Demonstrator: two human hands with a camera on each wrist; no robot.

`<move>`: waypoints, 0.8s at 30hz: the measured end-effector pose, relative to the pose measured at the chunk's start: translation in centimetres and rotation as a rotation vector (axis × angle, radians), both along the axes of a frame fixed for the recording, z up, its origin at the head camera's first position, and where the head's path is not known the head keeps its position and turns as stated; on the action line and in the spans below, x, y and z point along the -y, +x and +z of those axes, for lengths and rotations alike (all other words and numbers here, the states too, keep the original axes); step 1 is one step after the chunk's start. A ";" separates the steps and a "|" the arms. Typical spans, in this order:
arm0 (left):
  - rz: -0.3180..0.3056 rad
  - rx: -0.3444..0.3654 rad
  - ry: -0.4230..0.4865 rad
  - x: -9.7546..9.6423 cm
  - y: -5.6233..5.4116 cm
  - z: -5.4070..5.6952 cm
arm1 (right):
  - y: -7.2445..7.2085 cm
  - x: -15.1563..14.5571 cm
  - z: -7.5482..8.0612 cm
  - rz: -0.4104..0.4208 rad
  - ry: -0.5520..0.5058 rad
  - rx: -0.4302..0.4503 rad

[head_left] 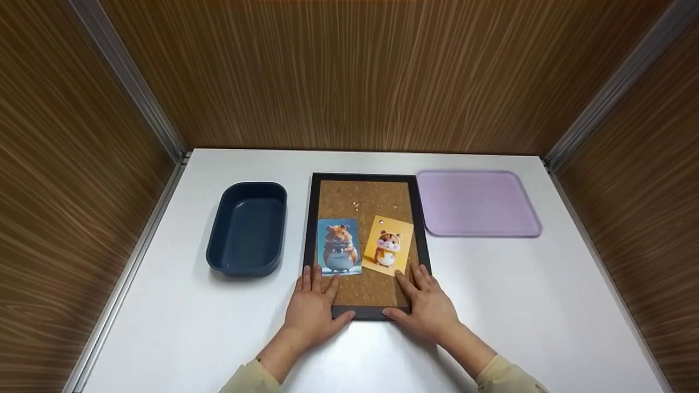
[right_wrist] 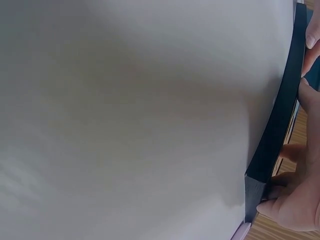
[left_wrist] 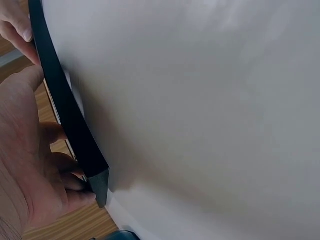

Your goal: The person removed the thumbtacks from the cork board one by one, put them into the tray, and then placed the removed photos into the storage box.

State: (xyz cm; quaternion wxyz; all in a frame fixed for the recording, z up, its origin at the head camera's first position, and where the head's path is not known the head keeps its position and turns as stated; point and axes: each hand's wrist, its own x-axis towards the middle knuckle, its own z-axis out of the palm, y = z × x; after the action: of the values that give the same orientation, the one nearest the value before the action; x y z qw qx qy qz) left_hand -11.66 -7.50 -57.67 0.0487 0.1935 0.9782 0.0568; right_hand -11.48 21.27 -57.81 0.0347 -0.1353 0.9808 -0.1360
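Observation:
A cork board (head_left: 371, 292) with a black frame lies on the white table. On its cork are a blue hamster card (head_left: 339, 254), set nearly straight, and a yellow hamster card (head_left: 389, 248), which is tilted. A small pin (head_left: 381, 222) shows near the yellow card's top. My left hand (head_left: 311, 311) rests spread over the board's near left corner, thumb on the bottom frame. Mirroring it, my right hand (head_left: 434, 311) lies on the near right corner, one fingertip at the yellow card's lower edge. Both wrist views show fingers along the black frame (left_wrist: 65, 100).
Left of the board stands a deep dark blue tray (head_left: 254, 234). A flat lilac tray (head_left: 480, 204) lies at the right, against the board's upper right side. Several tiny gold pins (head_left: 356, 206) show on the upper cork. Wood-grain panels (head_left: 349, 76) enclose the table.

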 end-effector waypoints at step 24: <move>0.001 -0.010 -0.002 -0.2 0.3 0.9 | 0.0 0.0 1.1 -0.006 0.018 0.041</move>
State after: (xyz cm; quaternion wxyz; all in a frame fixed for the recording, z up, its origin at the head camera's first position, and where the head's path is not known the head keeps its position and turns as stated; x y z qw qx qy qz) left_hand -11.40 -7.31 -56.80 0.0440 0.1934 0.9786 0.0547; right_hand -11.46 21.31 -56.75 0.0556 -0.1293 0.9815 -0.1299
